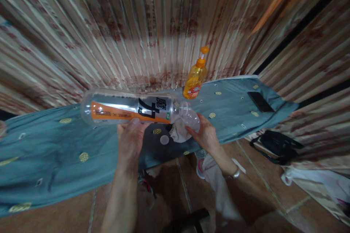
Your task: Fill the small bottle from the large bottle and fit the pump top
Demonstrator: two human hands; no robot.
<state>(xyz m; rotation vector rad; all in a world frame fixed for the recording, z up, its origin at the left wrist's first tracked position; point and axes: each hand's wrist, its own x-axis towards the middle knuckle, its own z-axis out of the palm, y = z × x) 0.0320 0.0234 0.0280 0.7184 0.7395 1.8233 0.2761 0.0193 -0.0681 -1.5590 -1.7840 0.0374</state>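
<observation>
My left hand holds a large clear plastic bottle with an orange and grey label, tipped on its side with the open neck pointing right. My right hand grips a small clear cup right at the bottle's mouth. Both are held above a blue-grey cloth-covered board. A white crumpled cloth and a small round cap lie on the board just under the hands.
An orange pump bottle stands at the board's far edge. A black phone lies near the board's right end. A black bag sits on the floor at right. Curtains hang behind.
</observation>
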